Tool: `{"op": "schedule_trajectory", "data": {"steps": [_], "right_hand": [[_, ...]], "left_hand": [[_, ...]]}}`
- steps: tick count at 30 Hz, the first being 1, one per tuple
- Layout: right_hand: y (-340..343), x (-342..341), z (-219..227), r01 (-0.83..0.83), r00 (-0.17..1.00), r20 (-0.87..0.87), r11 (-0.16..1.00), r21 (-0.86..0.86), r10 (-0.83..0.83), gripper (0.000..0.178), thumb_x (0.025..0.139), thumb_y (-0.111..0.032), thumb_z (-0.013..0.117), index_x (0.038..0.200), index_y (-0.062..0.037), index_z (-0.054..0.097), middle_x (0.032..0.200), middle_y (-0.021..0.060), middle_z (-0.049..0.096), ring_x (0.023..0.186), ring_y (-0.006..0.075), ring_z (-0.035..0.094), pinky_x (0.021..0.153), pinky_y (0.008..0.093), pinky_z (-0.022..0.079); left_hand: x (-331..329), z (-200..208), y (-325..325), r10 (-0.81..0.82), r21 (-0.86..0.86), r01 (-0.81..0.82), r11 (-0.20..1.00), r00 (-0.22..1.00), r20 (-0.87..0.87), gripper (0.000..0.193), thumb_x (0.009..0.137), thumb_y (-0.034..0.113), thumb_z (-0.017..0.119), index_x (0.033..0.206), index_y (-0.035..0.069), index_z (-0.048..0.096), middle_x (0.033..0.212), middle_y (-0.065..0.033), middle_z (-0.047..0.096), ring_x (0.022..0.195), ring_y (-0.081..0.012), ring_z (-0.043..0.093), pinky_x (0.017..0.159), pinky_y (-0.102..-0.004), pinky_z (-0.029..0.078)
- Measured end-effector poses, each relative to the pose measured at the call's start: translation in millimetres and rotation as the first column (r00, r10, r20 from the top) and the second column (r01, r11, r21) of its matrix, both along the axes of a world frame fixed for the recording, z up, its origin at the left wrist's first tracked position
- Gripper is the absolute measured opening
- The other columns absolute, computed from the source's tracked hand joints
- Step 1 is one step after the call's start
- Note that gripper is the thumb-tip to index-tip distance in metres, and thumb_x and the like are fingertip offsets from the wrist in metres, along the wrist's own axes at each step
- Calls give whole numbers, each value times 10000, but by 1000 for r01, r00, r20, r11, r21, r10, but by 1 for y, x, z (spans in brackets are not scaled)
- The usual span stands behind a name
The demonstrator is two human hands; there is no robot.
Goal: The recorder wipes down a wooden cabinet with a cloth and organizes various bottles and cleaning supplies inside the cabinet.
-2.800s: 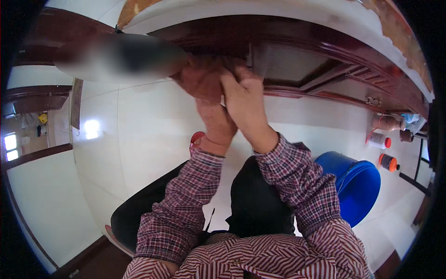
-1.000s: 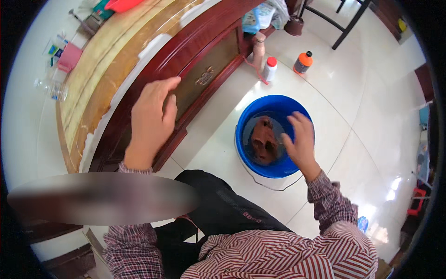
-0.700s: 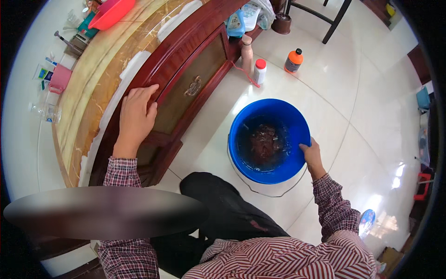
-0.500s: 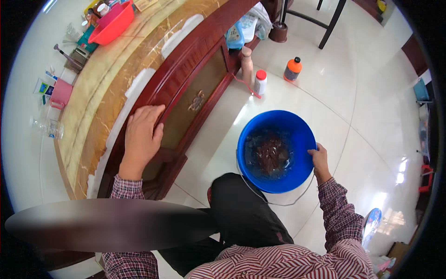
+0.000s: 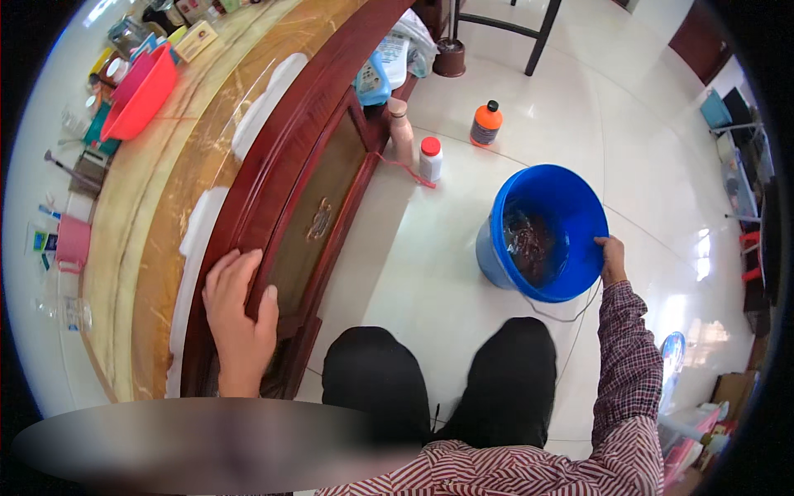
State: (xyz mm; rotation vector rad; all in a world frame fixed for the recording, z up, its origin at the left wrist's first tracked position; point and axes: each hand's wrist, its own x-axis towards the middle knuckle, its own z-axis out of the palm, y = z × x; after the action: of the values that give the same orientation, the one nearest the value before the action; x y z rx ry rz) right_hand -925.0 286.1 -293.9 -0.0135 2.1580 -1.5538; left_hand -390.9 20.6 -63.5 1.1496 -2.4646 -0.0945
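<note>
A blue bucket (image 5: 584,217) leans over the tiled floor to the right of my knees. Clear liquid and a dark brown, wet mass (image 5: 529,241) lie inside it; what the mass is, I cannot make out. My right hand (image 5: 612,259) grips the bucket's right rim, with its wire handle (image 5: 556,317) hanging down on the near side. On the left, my left hand (image 5: 240,318) rests on the top edge of a dark red wooden cabinet (image 5: 318,124), fingers apart and holding nothing.
Beyond the bucket stand a white bottle with a red cap (image 5: 431,162), a pinkish bottle (image 5: 401,136) and an orange bottle (image 5: 486,126). A red basin (image 5: 149,103) and a pink cup (image 5: 73,240) sit on the marble counter (image 5: 136,240). A black-legged stand (image 5: 542,45) is farther off.
The bucket has shifted right and tilts more, with my right hand still on its rim. Both my knees now show side by side. My left hand stays at the cabinet edge.
</note>
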Motion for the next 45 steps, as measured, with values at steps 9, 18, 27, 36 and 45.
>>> {"op": "schedule_trajectory", "data": {"steps": [9,18,27,36,45], "right_hand": [[2,-10,-52,594,791,53,746,-300,-609,167,671,-11,593,818,70,597,818,136,610,716,238,580,671,348,475],[13,25,-23,546,784,-355,838,4,-509,594,795,-182,592,1261,115,376,1231,224,491,1133,339,485,955,375,391],[-51,2,65,-137,776,-480,853,503,408,311,776,-140,607,1039,25,609,985,181,650,915,259,622,817,334,477],[-94,-20,50,-412,887,68,718,561,456,395,811,-155,619,1188,-67,541,1028,76,609,891,189,582,679,356,521],[-160,4,-76,-467,509,97,181,865,855,786,679,-359,722,1338,-61,415,1215,228,536,1161,347,500,987,402,396]], "left_hand": [[-76,74,33,-52,18,953,303,35,-998,109,829,203,614,920,145,599,911,-51,556,839,-228,559,911,-444,399],[-47,140,62,515,10,916,402,-217,-829,248,864,96,554,654,188,458,662,91,439,604,-95,461,670,-324,375],[-41,157,32,636,449,810,377,125,-761,106,850,139,552,749,124,523,766,17,511,731,-170,526,748,-367,407],[-68,48,20,547,496,841,216,316,-775,99,853,149,517,891,67,555,923,-80,564,876,-223,561,817,-362,430],[-205,-87,-50,340,612,791,-13,579,-741,235,875,140,483,1054,-2,538,1095,-146,576,1035,-222,565,931,-348,417]]}}
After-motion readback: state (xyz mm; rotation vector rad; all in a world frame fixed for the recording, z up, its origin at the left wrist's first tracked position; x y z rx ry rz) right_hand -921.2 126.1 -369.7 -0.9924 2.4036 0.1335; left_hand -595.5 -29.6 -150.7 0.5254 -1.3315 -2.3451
